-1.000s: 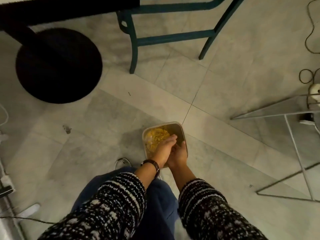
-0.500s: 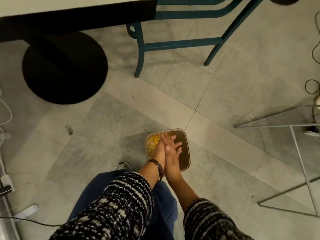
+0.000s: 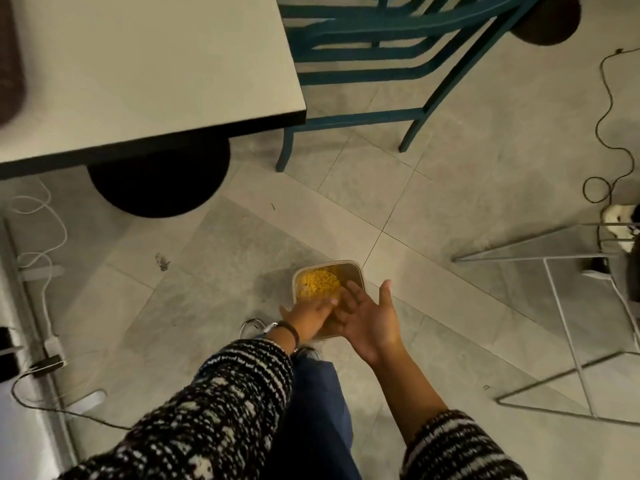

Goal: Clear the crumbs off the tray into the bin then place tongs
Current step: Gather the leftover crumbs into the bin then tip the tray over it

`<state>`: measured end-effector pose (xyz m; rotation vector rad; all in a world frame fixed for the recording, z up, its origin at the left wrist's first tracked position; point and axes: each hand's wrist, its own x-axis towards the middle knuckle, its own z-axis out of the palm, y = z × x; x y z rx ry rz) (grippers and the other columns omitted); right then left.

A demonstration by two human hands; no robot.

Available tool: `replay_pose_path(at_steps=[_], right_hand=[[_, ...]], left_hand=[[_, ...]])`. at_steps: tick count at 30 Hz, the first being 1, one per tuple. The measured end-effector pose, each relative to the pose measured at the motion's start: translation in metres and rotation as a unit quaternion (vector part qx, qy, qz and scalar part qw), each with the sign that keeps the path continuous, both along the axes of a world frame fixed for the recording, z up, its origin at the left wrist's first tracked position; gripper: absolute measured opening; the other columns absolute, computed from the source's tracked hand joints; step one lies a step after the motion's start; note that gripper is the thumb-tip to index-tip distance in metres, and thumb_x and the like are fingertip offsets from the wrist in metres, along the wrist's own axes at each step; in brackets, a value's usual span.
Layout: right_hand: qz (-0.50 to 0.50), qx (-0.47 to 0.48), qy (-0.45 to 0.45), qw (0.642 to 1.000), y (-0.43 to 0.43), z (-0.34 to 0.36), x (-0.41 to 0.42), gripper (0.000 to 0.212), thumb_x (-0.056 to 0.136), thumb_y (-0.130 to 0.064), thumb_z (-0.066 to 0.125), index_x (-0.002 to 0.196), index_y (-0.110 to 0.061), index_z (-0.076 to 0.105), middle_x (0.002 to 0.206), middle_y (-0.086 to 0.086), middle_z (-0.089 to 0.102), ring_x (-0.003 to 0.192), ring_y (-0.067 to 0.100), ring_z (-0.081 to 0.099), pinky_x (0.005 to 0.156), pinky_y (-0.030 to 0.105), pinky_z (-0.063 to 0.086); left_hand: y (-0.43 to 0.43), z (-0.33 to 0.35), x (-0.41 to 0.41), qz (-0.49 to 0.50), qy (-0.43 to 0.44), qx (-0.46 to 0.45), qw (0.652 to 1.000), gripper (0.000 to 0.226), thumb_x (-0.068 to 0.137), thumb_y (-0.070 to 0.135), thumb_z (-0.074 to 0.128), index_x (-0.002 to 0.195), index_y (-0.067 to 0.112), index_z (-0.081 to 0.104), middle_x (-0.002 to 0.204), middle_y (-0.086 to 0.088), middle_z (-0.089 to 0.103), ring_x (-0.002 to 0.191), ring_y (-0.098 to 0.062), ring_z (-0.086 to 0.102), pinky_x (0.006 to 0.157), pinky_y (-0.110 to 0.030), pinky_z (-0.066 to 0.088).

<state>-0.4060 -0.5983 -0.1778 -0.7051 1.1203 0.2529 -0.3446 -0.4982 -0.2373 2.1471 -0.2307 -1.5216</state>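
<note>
A small square bin (image 3: 353, 266) stands on the tiled floor, with a heap of yellow crumbs (image 3: 318, 284) inside it. Both my hands hover over its near side. My left hand (image 3: 308, 315), with a dark watch on the wrist, lies palm down, its fingers flat and touching my right hand. My right hand (image 3: 372, 320) is palm up with spread fingers and holds nothing. A dark tray edge (image 3: 10, 64) shows at the far left of the table, blurred. No tongs are in view.
A white table (image 3: 156, 71) on a round black base (image 3: 159, 181) stands at upper left. A teal chair (image 3: 398, 57) is behind the bin. A wire-frame stand (image 3: 568, 306) is at right. Cables (image 3: 609, 116) trail along both sides. My shoe (image 3: 251, 329) is beside the bin.
My hands were pressed together over the bin; they have now slid apart, the right one turning palm up. The view has tilted up, bringing the tabletop into sight.
</note>
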Motion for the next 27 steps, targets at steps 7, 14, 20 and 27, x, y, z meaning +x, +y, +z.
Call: replay_pose_path(at_steps=[7, 14, 20, 27], right_hand=[[0.138, -0.131, -0.011, 0.982, 0.009, 0.138, -0.027, 0.052, 0.096, -0.050, 0.031, 0.133, -0.019, 0.049, 0.137, 0.002, 0.052, 0.124, 0.021, 0.049, 0.103, 0.043, 0.035], [0.208, -0.249, -0.023, 0.946, 0.034, 0.226, -0.021, 0.020, 0.097, -0.023, 0.046, 0.098, -0.013, 0.064, 0.097, 0.009, 0.069, 0.086, 0.020, 0.064, 0.070, 0.027, 0.050], [0.273, -0.266, -0.108, 0.918, 0.080, 0.261, 0.027, 0.024, 0.098, -0.014, 0.044, 0.112, -0.001, 0.059, 0.093, 0.011, 0.066, 0.082, 0.014, 0.062, 0.068, 0.015, 0.051], [0.340, -0.318, -0.175, 0.867, 0.160, 0.282, 0.135, 0.021, 0.098, -0.009, 0.044, 0.110, 0.000, 0.059, 0.096, 0.018, 0.065, 0.073, 0.015, 0.061, 0.054, 0.006, 0.046]], left_hand=[[0.014, 0.154, 0.006, 0.137, 0.062, -0.075, 0.986, 0.035, 0.095, 0.029, 0.041, 0.126, 0.019, 0.052, 0.123, -0.002, 0.053, 0.117, -0.023, 0.050, 0.098, -0.028, 0.037], [0.061, 0.263, 0.009, 0.217, 0.009, -0.163, 0.962, 0.026, 0.094, 0.018, 0.044, 0.115, 0.017, 0.059, 0.116, -0.007, 0.062, 0.102, -0.019, 0.060, 0.081, -0.018, 0.050], [0.135, 0.317, 0.041, 0.291, -0.063, -0.210, 0.931, 0.027, 0.096, 0.014, 0.039, 0.116, 0.011, 0.056, 0.099, 0.001, 0.060, 0.083, -0.005, 0.058, 0.069, -0.008, 0.047], [0.234, 0.336, 0.122, 0.383, -0.108, -0.234, 0.887, 0.022, 0.094, 0.010, 0.042, 0.108, 0.014, 0.059, 0.092, 0.004, 0.063, 0.079, -0.007, 0.059, 0.059, -0.004, 0.045]])
